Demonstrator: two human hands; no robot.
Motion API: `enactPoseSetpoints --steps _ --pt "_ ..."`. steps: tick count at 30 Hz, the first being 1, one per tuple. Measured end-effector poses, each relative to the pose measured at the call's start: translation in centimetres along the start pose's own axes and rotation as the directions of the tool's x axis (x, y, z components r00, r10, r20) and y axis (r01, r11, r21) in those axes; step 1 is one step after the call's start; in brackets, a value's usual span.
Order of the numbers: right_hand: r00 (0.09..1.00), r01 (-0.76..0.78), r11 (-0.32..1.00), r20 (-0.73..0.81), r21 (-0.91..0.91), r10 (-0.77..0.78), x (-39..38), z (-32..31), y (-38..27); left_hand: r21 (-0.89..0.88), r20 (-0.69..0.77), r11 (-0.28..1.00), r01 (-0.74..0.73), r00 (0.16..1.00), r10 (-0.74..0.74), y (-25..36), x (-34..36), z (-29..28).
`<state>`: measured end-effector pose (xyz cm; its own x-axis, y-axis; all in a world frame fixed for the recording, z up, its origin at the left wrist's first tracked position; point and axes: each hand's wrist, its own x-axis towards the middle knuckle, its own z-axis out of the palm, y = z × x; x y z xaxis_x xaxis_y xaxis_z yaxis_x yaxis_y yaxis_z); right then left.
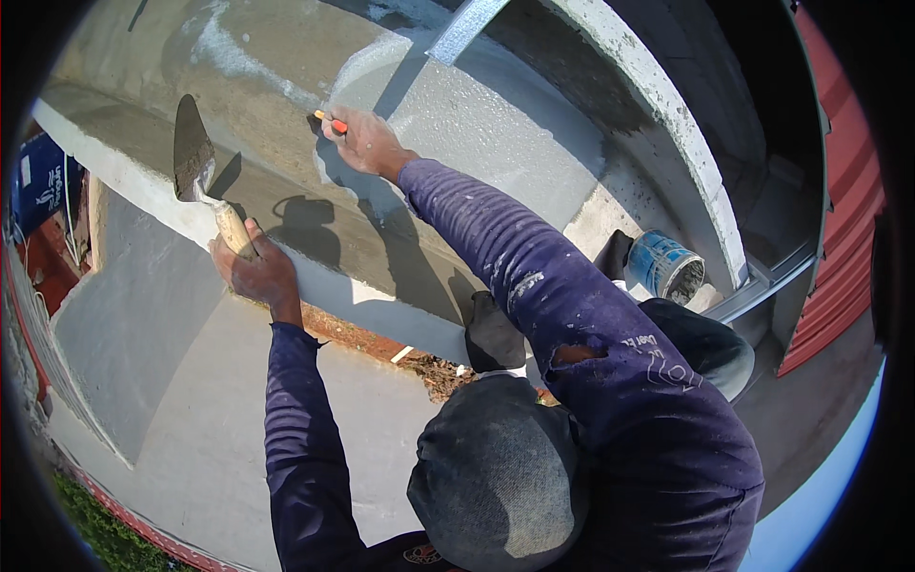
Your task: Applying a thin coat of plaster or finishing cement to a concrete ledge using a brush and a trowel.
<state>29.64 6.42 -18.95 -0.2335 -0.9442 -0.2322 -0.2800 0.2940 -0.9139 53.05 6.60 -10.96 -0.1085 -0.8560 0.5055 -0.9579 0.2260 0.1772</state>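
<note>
My left hand (255,278) is closed round the wooden handle of a pointed trowel (193,151), whose blade points up and away over the ledge's pale edge. Farther to the right, my right hand (367,143) grips a slim tool with an orange and yellow handle (332,121). Its working end is hard to make out against the shadow. This hand is just over the left border of a wet-looking, light grey cement patch (477,119). Brown-grey concrete (276,143) surrounds the patch on the left.
A blue bucket (658,259) with grey mix inside lies tilted beside my dark shoe (615,255). My other shoe (493,334) is at the ledge edge. A curved low wall (658,105), a metal profile (467,29) and red corrugated sheeting (843,191) stand to the right.
</note>
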Motion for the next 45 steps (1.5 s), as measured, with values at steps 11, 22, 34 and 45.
enactPoseSetpoints --steps 11,22,34,45 --pt "0.057 -0.738 0.61 -0.874 0.288 0.483 -21.0 -23.8 14.7 -0.008 -0.007 0.999 -0.041 0.999 0.041 -0.7 -0.6 -0.2" --pt "0.925 0.248 0.959 0.327 -0.135 -0.193 0.3 1.3 -0.1 -0.013 -0.002 0.998 -0.063 0.998 0.063 -0.6 -0.6 0.3" --pt "0.209 -0.174 0.917 -0.896 0.36 0.392 -6.1 -15.8 13.3 -0.036 -0.023 0.994 -0.103 0.994 0.102 -0.3 -0.3 0.1" --pt "0.456 -0.522 0.851 -0.862 -0.056 0.223 -4.5 -14.0 10.7 0.026 0.01 0.999 -0.028 1.0 0.028 -0.6 -0.6 0.1"
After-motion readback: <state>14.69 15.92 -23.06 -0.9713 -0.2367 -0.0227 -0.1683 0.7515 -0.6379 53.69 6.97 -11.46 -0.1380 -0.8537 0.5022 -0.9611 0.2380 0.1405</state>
